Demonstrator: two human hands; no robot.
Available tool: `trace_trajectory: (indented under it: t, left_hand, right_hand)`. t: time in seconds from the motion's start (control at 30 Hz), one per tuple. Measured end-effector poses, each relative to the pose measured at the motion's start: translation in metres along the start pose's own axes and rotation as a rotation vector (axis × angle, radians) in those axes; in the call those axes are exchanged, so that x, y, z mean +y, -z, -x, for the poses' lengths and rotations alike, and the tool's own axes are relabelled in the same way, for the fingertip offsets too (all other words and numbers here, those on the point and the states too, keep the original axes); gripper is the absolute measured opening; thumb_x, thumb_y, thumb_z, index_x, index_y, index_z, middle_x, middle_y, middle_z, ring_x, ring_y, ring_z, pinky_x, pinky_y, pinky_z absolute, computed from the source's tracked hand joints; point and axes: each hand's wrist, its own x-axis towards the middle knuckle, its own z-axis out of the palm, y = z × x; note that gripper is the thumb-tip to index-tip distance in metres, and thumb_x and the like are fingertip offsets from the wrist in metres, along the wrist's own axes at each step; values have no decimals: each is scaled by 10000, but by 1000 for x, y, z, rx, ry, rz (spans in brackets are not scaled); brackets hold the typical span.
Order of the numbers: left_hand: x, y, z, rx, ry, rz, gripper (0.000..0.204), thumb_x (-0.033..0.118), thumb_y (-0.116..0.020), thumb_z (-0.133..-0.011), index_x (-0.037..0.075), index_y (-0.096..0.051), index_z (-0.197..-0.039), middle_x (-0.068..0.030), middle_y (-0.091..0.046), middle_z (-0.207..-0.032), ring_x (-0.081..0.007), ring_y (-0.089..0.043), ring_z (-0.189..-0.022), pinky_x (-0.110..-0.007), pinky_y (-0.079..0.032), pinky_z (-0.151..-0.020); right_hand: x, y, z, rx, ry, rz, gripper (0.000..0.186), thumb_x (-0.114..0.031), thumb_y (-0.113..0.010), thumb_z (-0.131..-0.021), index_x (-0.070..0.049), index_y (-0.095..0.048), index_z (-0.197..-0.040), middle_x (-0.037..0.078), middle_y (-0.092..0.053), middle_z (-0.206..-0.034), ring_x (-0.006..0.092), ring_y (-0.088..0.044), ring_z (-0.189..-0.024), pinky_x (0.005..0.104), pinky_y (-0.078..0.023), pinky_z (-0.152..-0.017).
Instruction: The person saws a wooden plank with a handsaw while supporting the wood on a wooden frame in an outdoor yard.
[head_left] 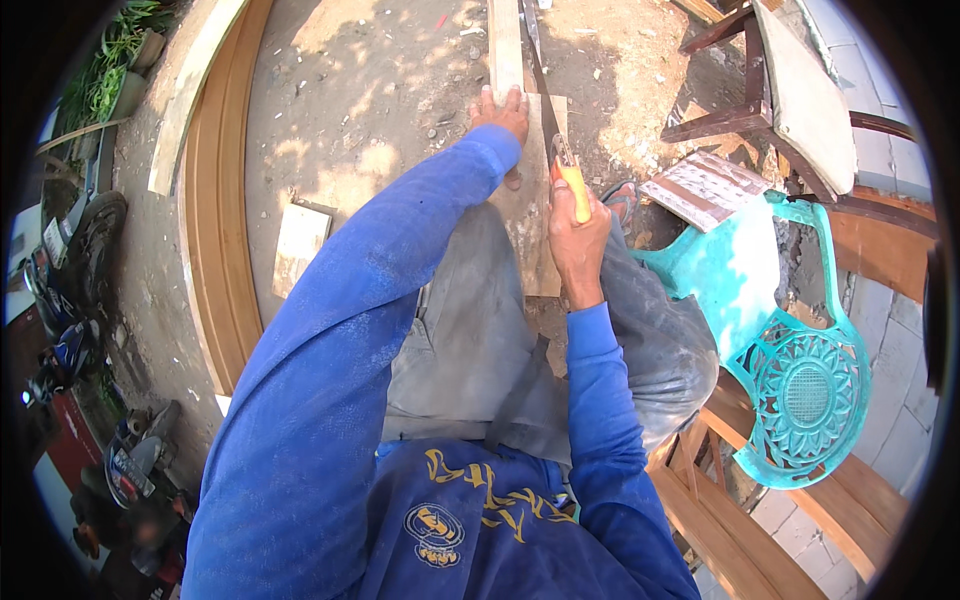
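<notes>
My left hand presses down on the near end of a long, pale wooden strip, its fingers spread over the wood. Under it lies a flat wooden board, partly hidden by my sleeve and trouser leg. In my right hand is the yellow handle of a handsaw, with the fingers closed round it. Its dark blade points away from me, along the right side of the strip. Whether the teeth touch the wood, I cannot tell.
A turquoise plastic chair lies tipped at the right, near a worn wooden chair and a whitish-stained board. Long brown planks stand on the left, beside a small board offcut. Motorcycles are farther left.
</notes>
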Motion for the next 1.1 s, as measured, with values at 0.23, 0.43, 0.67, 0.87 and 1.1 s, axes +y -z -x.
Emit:
trace_trajectory:
  t: [0.23,0.43,0.67,0.87,1.1]
  left_hand:
    - [-8,-14,-4,39,-32,7,1538,294,-1094,-436,47,-214,-1673,-150,-159,-1761,-545,-172,-1576,-657,-291,-1249]
    - [-19,-8,3,13,-13,-75,1546,348,-1079,-460,65,-175,-1681,-147,-158,-1758,-546,-174,-1569,-595,-381,-1238]
    - [-4,-8,-2,-5,-58,-30,1550,329,-1092,-455,40,-184,-1677,-152,-153,-1759,-532,-169,-1580,-612,-330,-1249]
    - [-7,-6,-3,-13,-28,-61,1532,320,-1087,-485,40,-169,-1680,-161,-130,-1766,-513,-162,-1589,-586,-295,-1276]
    - [12,-3,-11,37,-62,31,1563,280,-1094,-430,34,-183,-1676,-166,-125,-1767,-526,-159,-1585,-599,-297,-1272]
  right_hand:
    - [-34,71,141,-68,-69,73,246,-175,-634,-975,61,-701,-1000,225,-653,-753,399,-653,-633,463,-483,-611]
    - [-39,61,113,-70,-145,-10,217,-140,-628,-984,66,-696,-990,161,-627,-675,257,-603,-577,419,-471,-586]
    - [-10,14,18,-50,-128,-46,319,-219,-643,-996,67,-664,-856,237,-629,-688,386,-624,-617,473,-470,-629]
    - [-49,92,173,-108,-201,-13,295,-133,-606,-981,63,-721,-1168,166,-679,-776,303,-671,-654,402,-519,-649]
    - [0,8,-20,-18,-87,-97,307,-208,-633,-1000,76,-688,-899,229,-637,-685,335,-621,-588,432,-475,-610]
